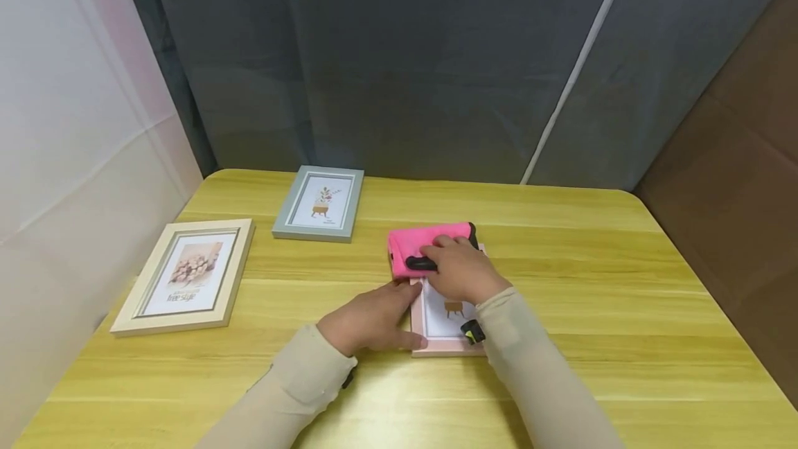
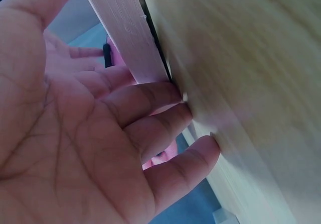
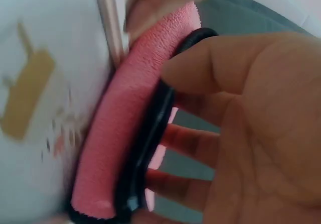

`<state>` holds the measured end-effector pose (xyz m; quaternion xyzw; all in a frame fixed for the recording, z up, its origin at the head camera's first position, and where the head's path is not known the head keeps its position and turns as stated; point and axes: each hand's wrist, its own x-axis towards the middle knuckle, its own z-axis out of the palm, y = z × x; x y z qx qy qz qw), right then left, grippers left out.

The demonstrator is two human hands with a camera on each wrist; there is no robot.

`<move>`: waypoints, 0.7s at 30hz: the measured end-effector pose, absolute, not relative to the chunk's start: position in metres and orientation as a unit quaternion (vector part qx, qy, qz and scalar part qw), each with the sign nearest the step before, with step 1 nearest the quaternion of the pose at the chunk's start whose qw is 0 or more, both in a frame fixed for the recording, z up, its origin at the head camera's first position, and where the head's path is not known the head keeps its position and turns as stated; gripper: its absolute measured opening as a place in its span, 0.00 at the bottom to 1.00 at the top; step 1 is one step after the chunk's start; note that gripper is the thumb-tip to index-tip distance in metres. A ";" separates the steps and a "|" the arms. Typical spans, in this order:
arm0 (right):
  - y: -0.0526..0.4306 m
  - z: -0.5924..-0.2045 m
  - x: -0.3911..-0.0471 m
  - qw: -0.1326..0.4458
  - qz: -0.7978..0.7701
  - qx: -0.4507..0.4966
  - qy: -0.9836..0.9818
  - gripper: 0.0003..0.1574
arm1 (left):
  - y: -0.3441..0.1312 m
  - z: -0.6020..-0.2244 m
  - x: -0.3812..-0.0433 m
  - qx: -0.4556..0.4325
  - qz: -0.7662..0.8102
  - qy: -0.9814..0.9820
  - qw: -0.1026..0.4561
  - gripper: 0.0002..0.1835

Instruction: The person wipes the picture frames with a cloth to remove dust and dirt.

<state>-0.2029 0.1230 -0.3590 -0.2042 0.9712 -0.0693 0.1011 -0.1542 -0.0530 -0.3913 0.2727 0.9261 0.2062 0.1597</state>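
A yellow wood-grained bench [image 1: 654, 338] with rounded far corners lies under the left grip [image 1: 374, 317] and right grip [image 1: 466, 270]. Beyond both stands a dark grey wall [image 1: 405, 75] with a slanting white strip [image 1: 582, 57]. Left of the grips rises a pale wall [image 1: 75, 123], right of them a brown wall [image 1: 742, 123]. Light glares on the bench near the left grip.

The yellow, wood-grained tabletop [image 1: 623, 283] has rounded far corners. On it lie a cream frame [image 1: 187, 276] at the left, a grey-blue frame [image 1: 319, 204] farther back and a pink frame [image 1: 439, 317] mid-table.
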 end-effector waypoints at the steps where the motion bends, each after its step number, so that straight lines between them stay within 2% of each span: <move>1: 0.126 -0.358 -0.203 0.101 -0.063 -0.198 0.973 0.31 | -0.053 -0.392 -0.154 0.269 0.204 0.927 0.163 0.50; 10: 0.162 -0.355 -0.215 0.115 -0.070 -0.118 0.984 0.32 | -0.052 -0.393 -0.154 0.253 0.195 0.933 0.166 0.51; 16: 0.163 -0.359 -0.216 0.110 -0.091 -0.150 0.978 0.31 | -0.051 -0.394 -0.154 0.245 0.202 0.933 0.168 0.51; 21: 0.155 -0.363 -0.214 0.100 -0.099 -0.178 0.974 0.32 | -0.051 -0.394 -0.154 0.222 0.230 0.932 0.173 0.56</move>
